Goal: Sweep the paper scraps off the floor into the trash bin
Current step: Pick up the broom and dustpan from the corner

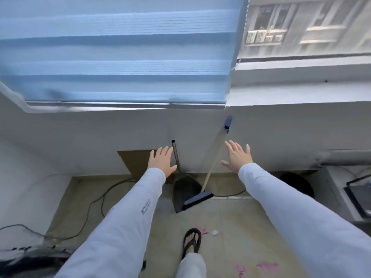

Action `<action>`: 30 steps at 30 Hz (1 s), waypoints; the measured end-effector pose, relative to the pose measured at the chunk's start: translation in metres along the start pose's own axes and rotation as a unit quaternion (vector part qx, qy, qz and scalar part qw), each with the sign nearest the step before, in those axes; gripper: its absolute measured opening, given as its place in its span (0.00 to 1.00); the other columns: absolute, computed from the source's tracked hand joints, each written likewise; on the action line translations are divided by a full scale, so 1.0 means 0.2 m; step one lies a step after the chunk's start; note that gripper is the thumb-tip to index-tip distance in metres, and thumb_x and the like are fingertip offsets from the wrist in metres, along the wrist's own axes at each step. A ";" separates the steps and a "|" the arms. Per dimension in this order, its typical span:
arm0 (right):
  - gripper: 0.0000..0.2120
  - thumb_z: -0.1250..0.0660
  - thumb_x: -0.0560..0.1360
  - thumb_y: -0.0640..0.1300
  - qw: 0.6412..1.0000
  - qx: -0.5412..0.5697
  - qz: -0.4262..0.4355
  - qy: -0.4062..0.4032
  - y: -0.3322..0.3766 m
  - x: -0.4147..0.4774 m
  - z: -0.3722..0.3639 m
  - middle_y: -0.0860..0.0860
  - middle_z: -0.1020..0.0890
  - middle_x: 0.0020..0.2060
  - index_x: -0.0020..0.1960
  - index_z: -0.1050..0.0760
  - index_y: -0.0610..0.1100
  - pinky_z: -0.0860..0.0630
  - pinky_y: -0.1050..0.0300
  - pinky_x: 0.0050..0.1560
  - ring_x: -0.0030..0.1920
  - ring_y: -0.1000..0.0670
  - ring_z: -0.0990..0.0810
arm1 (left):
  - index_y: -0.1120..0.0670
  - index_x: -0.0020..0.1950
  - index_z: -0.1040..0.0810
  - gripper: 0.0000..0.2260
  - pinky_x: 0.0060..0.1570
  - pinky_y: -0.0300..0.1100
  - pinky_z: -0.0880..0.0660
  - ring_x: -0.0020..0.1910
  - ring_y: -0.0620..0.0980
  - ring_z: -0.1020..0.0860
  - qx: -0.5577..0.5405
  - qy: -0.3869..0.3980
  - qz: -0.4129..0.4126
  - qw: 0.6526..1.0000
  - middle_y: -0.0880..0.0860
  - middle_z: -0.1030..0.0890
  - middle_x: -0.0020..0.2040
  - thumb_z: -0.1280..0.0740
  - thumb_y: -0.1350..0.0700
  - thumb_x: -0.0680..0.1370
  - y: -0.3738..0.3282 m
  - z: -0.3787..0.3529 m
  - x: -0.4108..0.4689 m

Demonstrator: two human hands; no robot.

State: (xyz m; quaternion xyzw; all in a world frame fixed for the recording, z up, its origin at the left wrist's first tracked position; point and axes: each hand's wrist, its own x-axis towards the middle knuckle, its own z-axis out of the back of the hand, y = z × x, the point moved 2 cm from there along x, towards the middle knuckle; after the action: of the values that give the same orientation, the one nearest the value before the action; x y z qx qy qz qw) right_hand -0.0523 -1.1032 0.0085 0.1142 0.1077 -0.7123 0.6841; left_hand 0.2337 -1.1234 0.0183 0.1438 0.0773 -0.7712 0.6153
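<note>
A broom (212, 167) with a pale handle and blue-black head leans against the white wall. Beside it stands a dark dustpan (183, 192) on a thin metal handle. My left hand (161, 161) reaches out with fingers spread, just left of the dustpan handle. My right hand (237, 157), also spread, hovers just right of the broom handle. Neither hand holds anything. Pink paper scraps (268, 266) and a white crumpled scrap (214, 233) lie on the tiled floor near my sandalled foot (191, 242). A dark round bin (297, 184) stands at the right by the wall.
Black cables (94, 205) trail over the floor at the left. A piece of brown cardboard (136, 163) leans on the wall behind my left hand. Grey equipment (341, 193) stands at the right edge. A blue blind (120, 57) covers the window above.
</note>
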 end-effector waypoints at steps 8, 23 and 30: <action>0.37 0.42 0.79 0.56 0.998 0.023 -0.045 0.024 0.03 0.56 0.09 0.50 0.51 0.78 0.78 0.57 0.46 0.53 0.41 0.75 0.77 0.49 0.49 | 0.53 0.80 0.49 0.32 0.76 0.51 0.45 0.78 0.53 0.47 -0.017 0.040 -0.050 0.998 0.51 0.47 0.79 0.39 0.47 0.80 0.06 0.03 0.64; 0.19 0.39 0.75 0.34 0.979 0.091 -0.173 -0.061 -0.09 1.06 0.06 0.40 0.33 0.62 0.65 0.36 0.36 0.27 0.48 0.49 0.58 0.39 0.28 | 0.59 0.63 0.26 0.14 0.56 0.49 0.27 0.60 0.59 0.23 0.055 0.159 -0.044 0.985 0.58 0.23 0.61 0.43 0.66 0.79 0.01 -0.16 1.11; 0.19 0.35 0.73 0.32 0.974 0.083 -0.203 -0.064 -0.10 1.09 0.05 0.38 0.37 0.66 0.62 0.33 0.34 0.25 0.47 0.48 0.56 0.38 0.26 | 0.57 0.63 0.25 0.15 0.54 0.44 0.27 0.59 0.55 0.23 0.102 0.208 -0.041 0.972 0.55 0.22 0.60 0.38 0.66 0.77 -0.03 -0.23 1.11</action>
State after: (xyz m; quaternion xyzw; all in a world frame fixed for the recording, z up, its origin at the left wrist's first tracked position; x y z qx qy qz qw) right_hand -0.0813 -1.3128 -0.0497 0.1006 0.0245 -0.8484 0.5192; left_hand 0.1880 -1.3141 -0.0952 0.3597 0.1302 -0.7529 0.5355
